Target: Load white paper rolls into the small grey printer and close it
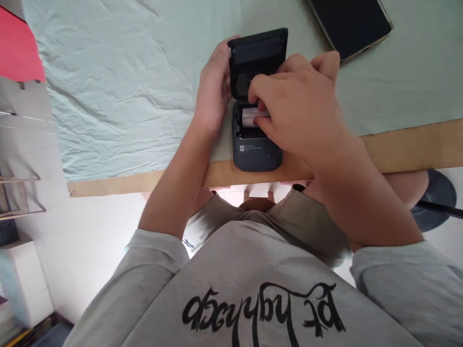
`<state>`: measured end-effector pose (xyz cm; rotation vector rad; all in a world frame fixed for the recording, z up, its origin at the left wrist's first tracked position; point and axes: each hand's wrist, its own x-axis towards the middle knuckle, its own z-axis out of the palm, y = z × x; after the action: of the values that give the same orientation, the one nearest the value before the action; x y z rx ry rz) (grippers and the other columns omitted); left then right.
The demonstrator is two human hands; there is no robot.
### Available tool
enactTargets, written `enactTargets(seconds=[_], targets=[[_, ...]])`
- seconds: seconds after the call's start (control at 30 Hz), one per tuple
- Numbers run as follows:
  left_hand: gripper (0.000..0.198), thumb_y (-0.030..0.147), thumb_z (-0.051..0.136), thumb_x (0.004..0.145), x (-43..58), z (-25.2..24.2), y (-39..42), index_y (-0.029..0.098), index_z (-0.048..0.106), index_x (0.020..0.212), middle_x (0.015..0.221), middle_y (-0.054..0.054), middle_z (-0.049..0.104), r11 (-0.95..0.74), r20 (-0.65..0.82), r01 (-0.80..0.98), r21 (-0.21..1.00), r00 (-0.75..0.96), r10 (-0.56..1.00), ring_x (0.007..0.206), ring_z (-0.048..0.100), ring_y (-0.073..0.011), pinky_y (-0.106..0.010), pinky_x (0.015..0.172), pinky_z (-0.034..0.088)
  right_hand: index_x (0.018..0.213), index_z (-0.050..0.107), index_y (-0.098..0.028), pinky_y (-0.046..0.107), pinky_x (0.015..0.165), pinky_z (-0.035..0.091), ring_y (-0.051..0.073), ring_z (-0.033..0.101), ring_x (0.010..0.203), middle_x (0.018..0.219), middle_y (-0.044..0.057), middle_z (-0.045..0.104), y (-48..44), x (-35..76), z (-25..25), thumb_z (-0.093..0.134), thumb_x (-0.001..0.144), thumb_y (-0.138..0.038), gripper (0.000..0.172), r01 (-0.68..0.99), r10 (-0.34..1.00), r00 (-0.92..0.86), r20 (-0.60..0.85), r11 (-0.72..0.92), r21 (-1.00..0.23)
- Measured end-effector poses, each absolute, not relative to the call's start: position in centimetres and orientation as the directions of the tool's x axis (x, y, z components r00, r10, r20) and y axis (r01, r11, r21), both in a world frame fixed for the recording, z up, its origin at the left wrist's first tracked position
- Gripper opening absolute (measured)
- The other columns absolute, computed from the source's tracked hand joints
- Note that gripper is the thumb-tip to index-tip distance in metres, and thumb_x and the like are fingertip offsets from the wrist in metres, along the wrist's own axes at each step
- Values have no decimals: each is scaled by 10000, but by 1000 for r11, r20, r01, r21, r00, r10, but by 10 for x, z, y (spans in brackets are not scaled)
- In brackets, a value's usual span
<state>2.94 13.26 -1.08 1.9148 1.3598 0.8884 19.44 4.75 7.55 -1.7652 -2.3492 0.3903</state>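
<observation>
A small dark portable printer [257, 156] sits at the table's front edge with its hinged lid [258, 50] raised. Inside its bay lies a white paper roll [249, 118]. My left hand [214, 86] is wrapped along the left side of the lid, its fingertips hidden behind it. From the right, my right hand [302, 99] reaches over the bay. Its thumb touches the roll and its index finger curls just above, so the fingers are closed at the roll. That hand covers the right part of the bay and the lid's lower right corner.
A dark tablet or phone [350, 24] in a clear-edged case lies at the back right. A wrinkled pale green cloth [126, 86] covers the table, leaving a wooden front edge [412, 144] bare. Red material [18, 46] and wire racks [21, 197] show at far left.
</observation>
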Motion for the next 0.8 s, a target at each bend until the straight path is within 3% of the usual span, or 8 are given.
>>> enactTargets(seconds=[0.07, 0.13, 0.27, 0.33, 0.43, 0.53, 0.67, 0.8], targets=[[860, 484, -129, 1058, 33, -6, 133, 281, 630, 1409, 1229, -14, 738, -126, 37, 305, 944, 282, 959, 1304, 736, -291, -541, 940, 653, 1050, 727, -218, 614, 1031, 467, 429, 640, 1261, 1069, 128, 809, 48, 195, 74, 579, 924, -96, 229, 910, 956, -292, -21, 271, -313], [895, 489, -166, 1056, 35, -1, 130, 263, 654, 1335, 1253, -39, 734, -79, 16, 196, 977, 304, 953, 1354, 700, -299, -562, 990, 646, 1046, 732, -221, 589, 1006, 467, 415, 653, 1239, 1033, 124, 808, 49, 196, 73, 577, 932, -113, 221, 905, 953, -303, -21, 281, -319], [1253, 942, -275, 797, 35, 3, 125, 343, 672, 1359, 1214, -36, 769, -95, 8, 222, 970, 363, 932, 1405, 621, -337, -604, 962, 622, 1015, 712, -254, 546, 973, 444, 374, 670, 1183, 983, 88, 799, 46, 200, 77, 581, 944, -152, 181, 881, 937, -346, 40, 340, -328], [1305, 1021, -230, 726, 35, 1, 125, 333, 700, 1331, 1208, -43, 778, -95, 17, 209, 973, 349, 937, 1407, 608, -364, -617, 959, 612, 981, 694, -266, 501, 894, 425, 352, 677, 1104, 946, 76, 790, 40, 202, 82, 567, 963, -185, 153, 868, 922, -383, 54, 379, -321], [1248, 987, -203, 808, 35, -4, 129, 303, 755, 1222, 1172, -63, 773, -88, 11, 219, 972, 333, 943, 1390, 634, -387, -634, 916, 616, 929, 673, -266, 406, 696, 312, 273, 653, 848, 870, 63, 765, 29, 206, 90, 543, 953, -193, 151, 848, 904, -427, 24, 409, -337], [1161, 946, -156, 885, 36, -8, 133, 290, 745, 1209, 1114, -68, 770, -74, -2, 213, 974, 337, 941, 1361, 667, -362, -606, 921, 627, 826, 627, -248, 378, 631, 185, 186, 503, 618, 740, 45, 702, 16, 206, 94, 543, 944, -223, 147, 866, 927, -374, -26, 340, -366], [1013, 975, 97, 906, 35, -5, 132, 239, 760, 1121, 1101, -75, 800, -47, 3, 112, 993, 369, 929, 1255, 717, -341, -568, 1000, 634, 772, 583, -237, 361, 615, 120, 140, 289, 541, 658, 24, 626, 5, 203, 94, 527, 953, -249, 190, 882, 926, -372, -62, 331, -336], [905, 819, 63, 1015, 27, 0, 126, 276, 770, 858, 1168, -33, 812, -112, 21, 197, 974, 410, 912, 1228, 741, -310, -597, 1061, 615, 755, 574, -232, 361, 617, 114, 132, 290, 543, 664, 21, 615, -1, 201, 92, 525, 977, -280, 232, 875, 936, -339, -95, 277, -397]])
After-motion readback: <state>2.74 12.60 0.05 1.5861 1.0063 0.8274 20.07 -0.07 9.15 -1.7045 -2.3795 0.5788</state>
